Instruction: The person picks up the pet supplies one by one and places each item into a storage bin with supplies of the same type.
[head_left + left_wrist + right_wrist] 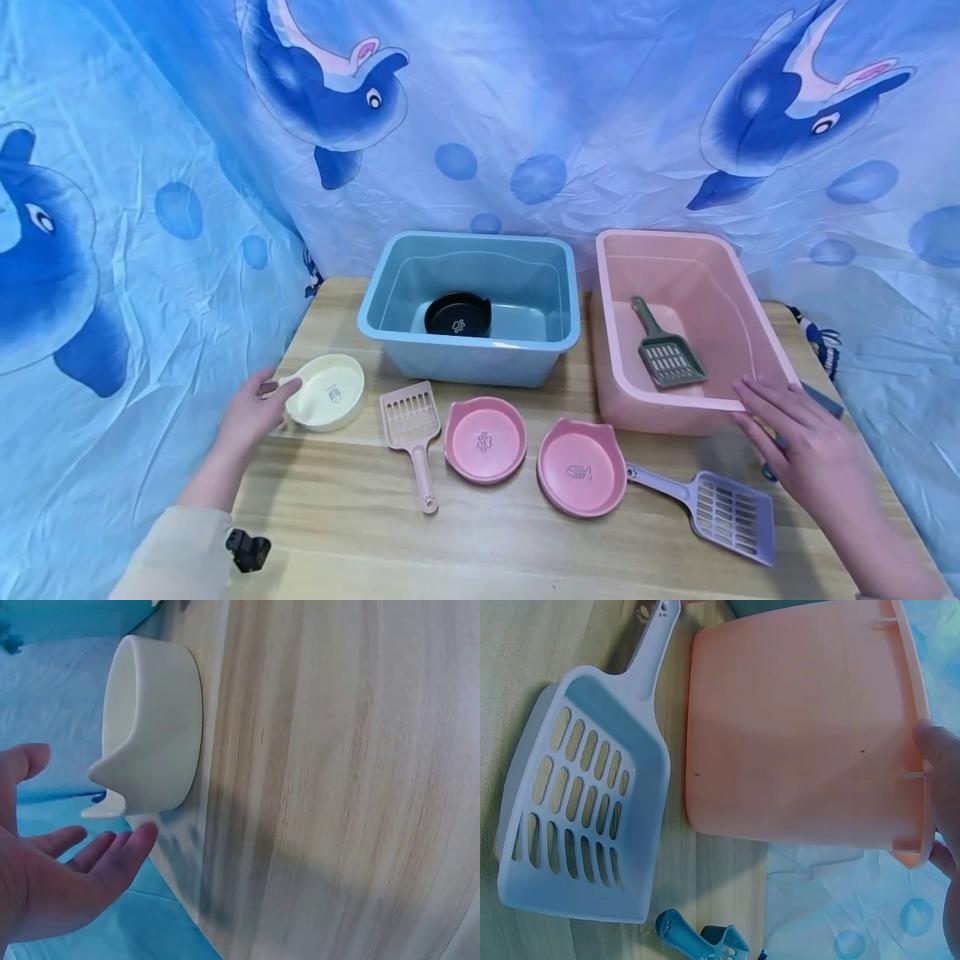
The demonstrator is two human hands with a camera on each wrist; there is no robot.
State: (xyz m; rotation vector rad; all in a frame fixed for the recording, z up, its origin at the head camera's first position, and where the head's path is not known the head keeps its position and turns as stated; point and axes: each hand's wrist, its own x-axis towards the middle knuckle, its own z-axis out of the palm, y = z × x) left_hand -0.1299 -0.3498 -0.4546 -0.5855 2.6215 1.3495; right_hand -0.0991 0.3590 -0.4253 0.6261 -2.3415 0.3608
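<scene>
On the worktop (337, 550), the pink bin (802, 727) at right, one of two, runs lengthwise front to back, the right hand (813, 446) gripping its rim. The cream bowl (318, 404) at far left, one of four, points its ears toward the relaxed left hand (251, 412).

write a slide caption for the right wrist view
Right hand gripping the rim of a pink bin, with a slotted scoop on the wooden tabletop beside it.
</scene>
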